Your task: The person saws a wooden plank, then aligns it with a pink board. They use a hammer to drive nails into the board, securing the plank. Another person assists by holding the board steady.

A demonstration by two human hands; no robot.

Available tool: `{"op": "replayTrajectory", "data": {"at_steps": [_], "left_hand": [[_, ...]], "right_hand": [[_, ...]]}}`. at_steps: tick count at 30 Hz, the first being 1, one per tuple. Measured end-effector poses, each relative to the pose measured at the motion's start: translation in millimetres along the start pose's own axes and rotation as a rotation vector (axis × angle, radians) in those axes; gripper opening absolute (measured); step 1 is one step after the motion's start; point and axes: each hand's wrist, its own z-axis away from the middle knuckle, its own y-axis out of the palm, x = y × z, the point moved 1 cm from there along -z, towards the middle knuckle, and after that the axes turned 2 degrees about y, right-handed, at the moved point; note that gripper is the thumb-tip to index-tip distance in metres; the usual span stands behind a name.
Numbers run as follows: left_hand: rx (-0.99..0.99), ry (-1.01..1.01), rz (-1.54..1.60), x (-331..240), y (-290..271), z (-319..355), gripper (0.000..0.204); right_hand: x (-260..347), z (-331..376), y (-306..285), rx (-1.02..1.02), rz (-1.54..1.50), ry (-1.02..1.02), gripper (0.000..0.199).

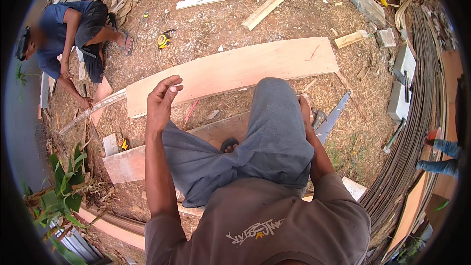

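My left hand (162,99) is raised in front of me, fingers loosely curled and apart, holding nothing. It hovers over the near edge of a long pale wooden plank (235,68) lying on the sawdust-strewn ground. My right hand (305,110) reaches down beside my right knee and is mostly hidden by my grey trouser leg. It lies next to the handle end of a hand saw (336,115); I cannot tell whether it grips it. A shorter board (216,132) lies under my legs, with my sandalled toe (228,144) on it. A red pencil (190,112) rests between the boards.
Another person (73,32) crouches at the upper left among wood offcuts. A yellow tape measure (164,39) lies on the ground beyond the plank. Concrete blocks (397,100) and stacked curved sheets (417,132) line the right side, where someone's legs (441,159) stand. A green plant (64,191) grows at lower left.
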Motion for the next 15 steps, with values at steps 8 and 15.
{"op": "replayTrajectory", "data": {"at_steps": [8,15], "left_hand": [[0.222,-0.005,0.287,-31,175,24,0.035],[0.120,0.142,0.298,-16,158,40,0.028]], "right_hand": [[214,107,-54,0.402,-0.220,-0.591,0.016],[210,137,-30,0.519,-0.356,-0.447,0.022]]}}
